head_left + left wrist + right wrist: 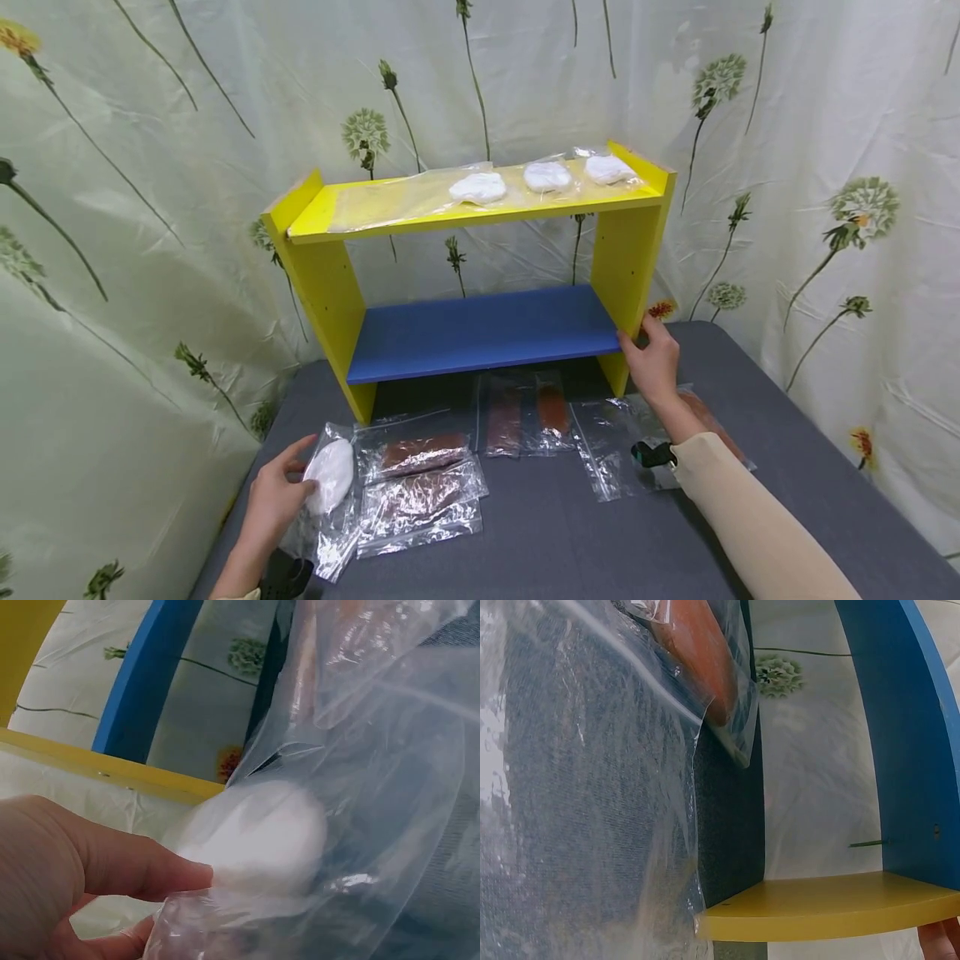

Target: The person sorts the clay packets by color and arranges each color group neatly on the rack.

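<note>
My left hand [273,498] pinches a clear zip bag with a white, flat, round pad [331,477] inside, its thumb over the pad's edge. In the left wrist view the thumb presses the film beside the white pad [259,836]. At the other side my right hand [655,363] grips the front edge of the shelf unit's yellow right side panel [628,275], level with the blue lower shelf [483,332]. Only a bit of that hand's fingers [939,942] shows in the right wrist view, behind the yellow panel [832,907].
Three bagged white pads [478,188] lie along the yellow top shelf [390,208]. Several zip bags with reddish-brown flat pieces [424,454] lie on the dark table [540,533], some partly under the unit. A flower-print curtain [810,267] hangs behind.
</note>
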### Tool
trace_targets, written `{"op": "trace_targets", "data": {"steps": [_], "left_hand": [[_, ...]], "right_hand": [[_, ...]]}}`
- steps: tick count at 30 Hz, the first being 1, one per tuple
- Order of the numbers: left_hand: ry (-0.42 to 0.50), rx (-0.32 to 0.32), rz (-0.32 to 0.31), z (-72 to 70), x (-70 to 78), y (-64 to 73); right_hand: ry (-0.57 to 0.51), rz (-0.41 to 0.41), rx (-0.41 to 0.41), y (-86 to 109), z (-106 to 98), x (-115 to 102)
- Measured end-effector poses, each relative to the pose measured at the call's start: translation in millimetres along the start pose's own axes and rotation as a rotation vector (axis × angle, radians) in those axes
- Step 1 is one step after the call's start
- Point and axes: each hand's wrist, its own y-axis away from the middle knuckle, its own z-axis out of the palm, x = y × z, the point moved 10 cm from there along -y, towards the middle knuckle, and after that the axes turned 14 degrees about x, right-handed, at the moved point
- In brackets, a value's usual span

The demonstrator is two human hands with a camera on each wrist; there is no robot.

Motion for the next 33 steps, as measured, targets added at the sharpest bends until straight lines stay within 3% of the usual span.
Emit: {"op": "trace_targets", "data": {"steps": [20,27,33], "left_hand": [[0.061,0.045,0.026,-23.5,35.9,6.4],[0.163,-0.023,0.029,-23.7,52.8,11.4],[0.255,-0.049,0.074,-28.3,74.2,12.1]], "right_hand": [[0.005,0.048,-0.027,0.5,2.2,2.6],[0.008,0.054,-0.035,1.6,2.6,3.9],[0.001,0.055,-0.04,2.3,2.9,3.9]]}}
